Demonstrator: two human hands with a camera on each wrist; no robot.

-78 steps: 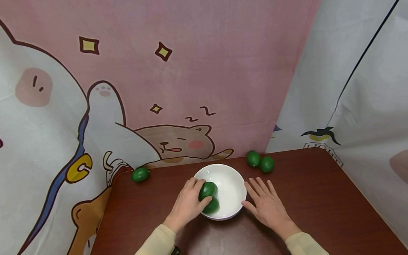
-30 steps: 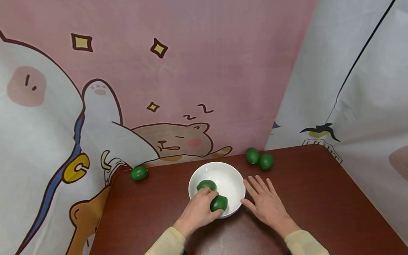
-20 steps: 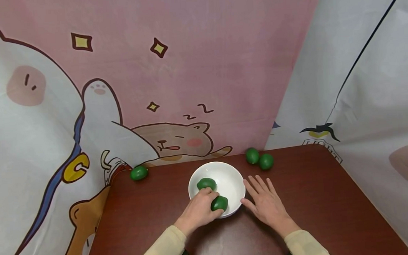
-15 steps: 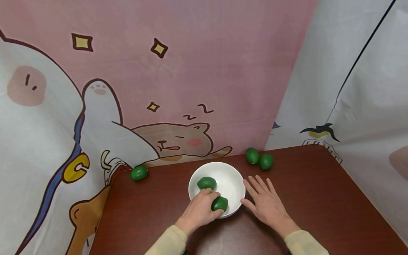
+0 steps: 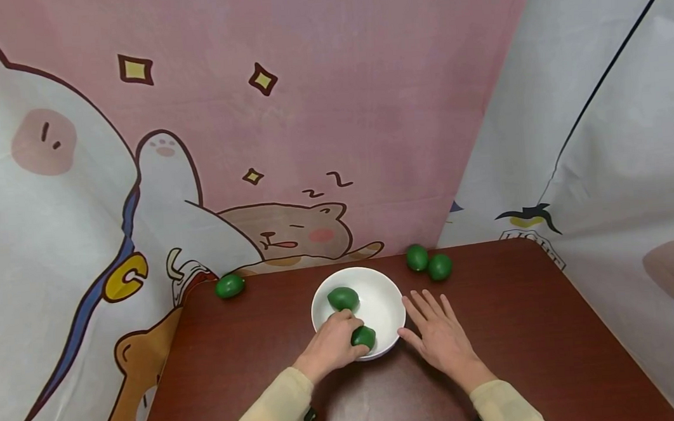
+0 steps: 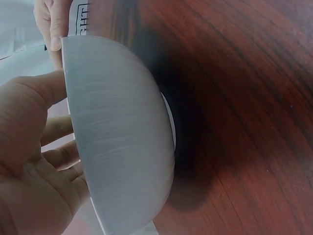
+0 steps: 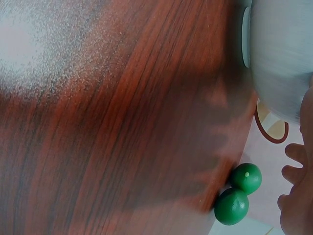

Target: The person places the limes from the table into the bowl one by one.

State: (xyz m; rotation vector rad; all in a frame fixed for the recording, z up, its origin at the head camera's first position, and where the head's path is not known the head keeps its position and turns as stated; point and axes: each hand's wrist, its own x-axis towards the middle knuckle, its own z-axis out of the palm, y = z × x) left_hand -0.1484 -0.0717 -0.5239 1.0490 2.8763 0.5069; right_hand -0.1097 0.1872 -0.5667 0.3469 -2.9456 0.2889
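Note:
A white bowl (image 5: 385, 310) stands on the table, with two green limes inside. My left hand (image 5: 332, 343) reaches over its near-left rim and holds the nearer lime (image 5: 364, 337) between curled fingers and thumb, low in the bowl. The other lime (image 5: 343, 298) lies just beyond the fingers. In the left wrist view, the bowl's wall (image 6: 120, 132) hides both limes and the fingertips. My right hand (image 5: 443, 341) is spread with straight fingers at the bowl's right side, thumb at the rim; it holds nothing.
Two more limes, one farther back (image 5: 417, 258) and one in front (image 5: 440, 267), sit together at the table's back edge, right of the bowl. Another lime (image 5: 230, 286) lies at the back left corner. A printed cloth (image 5: 401, 118) hangs behind the brown table (image 5: 537, 327).
My left hand has shifted right and nearer inside the bowl with one lime, parting it from the other. The farther lime has rolled slightly away. My right hand has stayed in place.

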